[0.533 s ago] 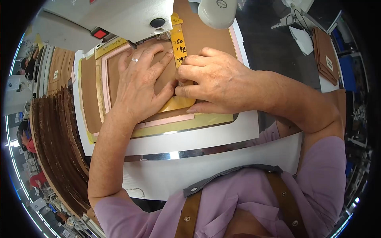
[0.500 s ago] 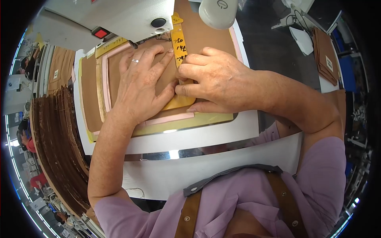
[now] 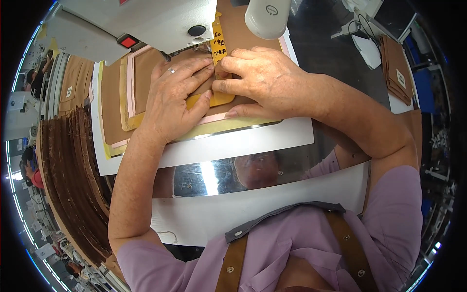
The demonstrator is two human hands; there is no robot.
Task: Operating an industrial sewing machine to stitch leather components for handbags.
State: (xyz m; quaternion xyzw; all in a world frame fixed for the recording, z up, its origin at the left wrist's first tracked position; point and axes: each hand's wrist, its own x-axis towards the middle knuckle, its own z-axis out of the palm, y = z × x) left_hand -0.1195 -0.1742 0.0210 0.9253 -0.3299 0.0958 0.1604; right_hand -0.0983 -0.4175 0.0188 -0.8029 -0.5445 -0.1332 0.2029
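My left hand lies flat on a brown fabric panel, fingers stretched toward the white sewing machine head. A ring shows on one finger. My right hand has its fingers curled over the right bar of a yellow template frame marked in black. Its thumb rests lower, close to a pale pink strip along the panel's near edge. The frame lies on the panel, partly hidden by both hands. Beneath is a larger sheet with a yellow border, on white paper. The needle area is close to my left fingertips.
A stack of dark brown pieces stands along the left side. Brown panels with a white label lie at the far right, beside a crumpled white piece. A rounded white device hangs above the work.
The panel, frame and white paper have slid away from me under the machine, both hands moving with them. More of the shiny table edge shows in front.
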